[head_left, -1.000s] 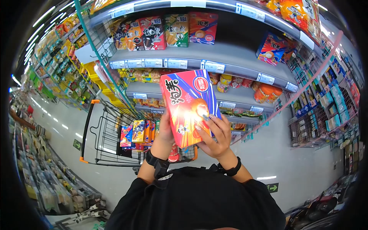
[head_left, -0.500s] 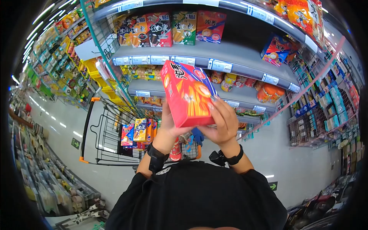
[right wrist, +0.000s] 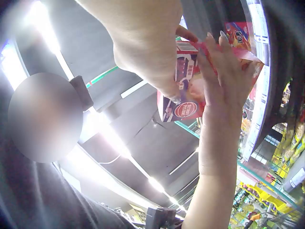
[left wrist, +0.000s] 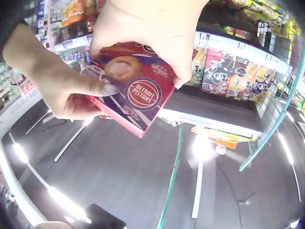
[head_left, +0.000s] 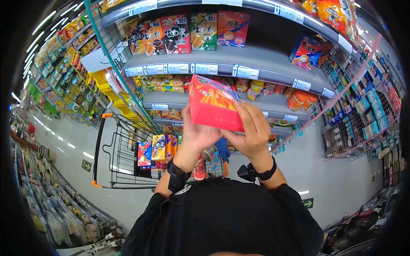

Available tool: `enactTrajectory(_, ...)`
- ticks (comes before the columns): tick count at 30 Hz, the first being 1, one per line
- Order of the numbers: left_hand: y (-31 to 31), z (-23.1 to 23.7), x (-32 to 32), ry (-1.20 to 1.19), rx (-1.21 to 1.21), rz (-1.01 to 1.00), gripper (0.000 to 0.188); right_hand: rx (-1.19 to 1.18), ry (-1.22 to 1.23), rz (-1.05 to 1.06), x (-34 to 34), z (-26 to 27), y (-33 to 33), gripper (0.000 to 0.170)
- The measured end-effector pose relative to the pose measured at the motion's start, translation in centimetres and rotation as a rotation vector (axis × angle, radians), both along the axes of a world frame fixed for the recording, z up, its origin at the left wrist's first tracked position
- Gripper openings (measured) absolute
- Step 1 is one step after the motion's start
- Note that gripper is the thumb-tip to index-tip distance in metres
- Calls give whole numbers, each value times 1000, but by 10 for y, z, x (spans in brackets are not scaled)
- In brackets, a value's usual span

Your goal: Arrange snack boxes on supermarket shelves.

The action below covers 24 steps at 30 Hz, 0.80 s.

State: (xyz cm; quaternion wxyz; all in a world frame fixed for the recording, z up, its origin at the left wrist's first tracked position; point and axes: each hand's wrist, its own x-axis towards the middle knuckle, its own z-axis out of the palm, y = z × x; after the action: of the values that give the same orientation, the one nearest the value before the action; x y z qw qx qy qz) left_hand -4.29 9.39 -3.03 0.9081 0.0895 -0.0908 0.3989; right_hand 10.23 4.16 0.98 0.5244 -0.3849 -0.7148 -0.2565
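A red and blue snack box with a cream puff picture is held in both hands in front of the chest, its red bottom end tipped towards me. My left hand holds the left side, its palm at the lower end. My right hand grips the right side, with fingers over the front face. In the left wrist view, a round Detroit Pistons logo shows on the box, and the right thumb presses beside it. The left hand's fingers spread along the box's back in the right wrist view.
The shelf ahead carries several NBA snack boxes and a like red box. Bagged snacks fill lower shelves. A shopping cart at left holds several colourful boxes. A pink post edges the shelf at right.
The box has tipped from front face up towards its red bottom end, and has shifted slightly right. Both hands have moved with it and kept hold.
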Motion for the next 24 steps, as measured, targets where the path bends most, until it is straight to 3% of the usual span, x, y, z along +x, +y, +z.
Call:
enactTrajectory(11, 8, -6, -2, -62, 76, 57, 79, 37, 113, 71, -4, -3, 8, 63)
enactTrajectory(14, 15, -10, -3, -49, 95, 75, 84, -13, 361, 143, -2, -14, 18, 68)
enactTrajectory(17, 20, -27, -2, -169, -75, 57, 80, -354, 706, 372, -1, -14, 20, 73)
enactTrajectory(21, 25, -25, 10, 200, -78, 259, 65, -502, 611, 349, -3, -18, 26, 78)
enactTrajectory(24, 33, -29, 10, 124, -75, 166, 55, -489, 458, 325, -6, -14, 25, 84)
